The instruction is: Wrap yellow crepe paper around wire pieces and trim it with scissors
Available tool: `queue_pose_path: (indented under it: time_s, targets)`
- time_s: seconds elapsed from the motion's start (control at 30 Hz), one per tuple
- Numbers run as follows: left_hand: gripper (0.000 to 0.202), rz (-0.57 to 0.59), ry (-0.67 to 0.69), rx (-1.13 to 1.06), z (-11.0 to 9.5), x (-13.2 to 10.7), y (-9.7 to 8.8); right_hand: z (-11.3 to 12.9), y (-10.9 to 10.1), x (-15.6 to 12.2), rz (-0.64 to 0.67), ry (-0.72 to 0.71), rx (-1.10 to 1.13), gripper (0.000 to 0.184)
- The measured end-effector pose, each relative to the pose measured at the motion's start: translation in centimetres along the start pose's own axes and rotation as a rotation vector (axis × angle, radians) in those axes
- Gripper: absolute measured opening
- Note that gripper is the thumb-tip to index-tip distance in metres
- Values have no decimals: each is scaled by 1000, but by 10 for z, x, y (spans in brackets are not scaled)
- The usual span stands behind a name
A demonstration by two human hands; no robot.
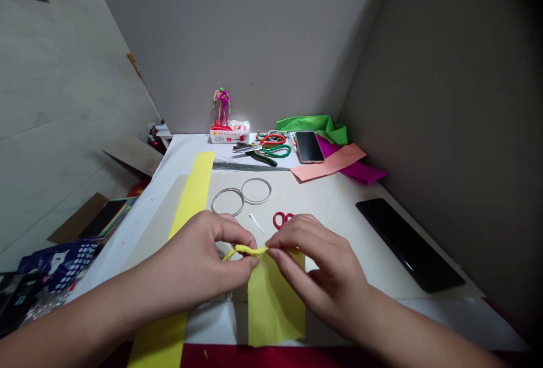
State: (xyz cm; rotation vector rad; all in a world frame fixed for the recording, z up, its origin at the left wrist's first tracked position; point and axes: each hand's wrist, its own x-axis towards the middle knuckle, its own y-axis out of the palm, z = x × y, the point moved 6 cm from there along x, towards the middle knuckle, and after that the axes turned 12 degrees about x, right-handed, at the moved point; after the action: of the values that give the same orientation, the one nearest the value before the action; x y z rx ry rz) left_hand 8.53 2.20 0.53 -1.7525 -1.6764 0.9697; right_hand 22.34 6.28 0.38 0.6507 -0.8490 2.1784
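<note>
Left hand (190,260): closed, thumb and fingertips pinching the twisted yellow paper (271,300).
Right hand (320,272): closed, pinching the same paper at the twist's other end.
Paper: below the wire rings (228,202); light, soft, likely to tear if pulled hard. The tight twist looks the firmest place to hold.
Nearby: red scissors (282,220) just right of the rings, yellow strip (193,193) left of them.

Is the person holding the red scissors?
No, the red scissors lie on the table, and the left hand and right hand pinch yellow paper.
</note>
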Motion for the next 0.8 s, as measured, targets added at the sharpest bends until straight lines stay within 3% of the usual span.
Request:
queue_pose_path:
  time_s: [0.17,0.43,0.63,0.8]
  targets:
    - [8,-4,-1,10,0,0,1,1,4,-1,20,-36,5,11]
    - [12,-79,103,93,-4,-1,2,-9,4,1,-4,218,202,11]
    - [13,-118,103,96,-3,-1,1,-4,4,0,16,-27,8,6]
    - [11,-139,74,50,-2,-1,-1,-3,2,-1,6,-99,-113,8]
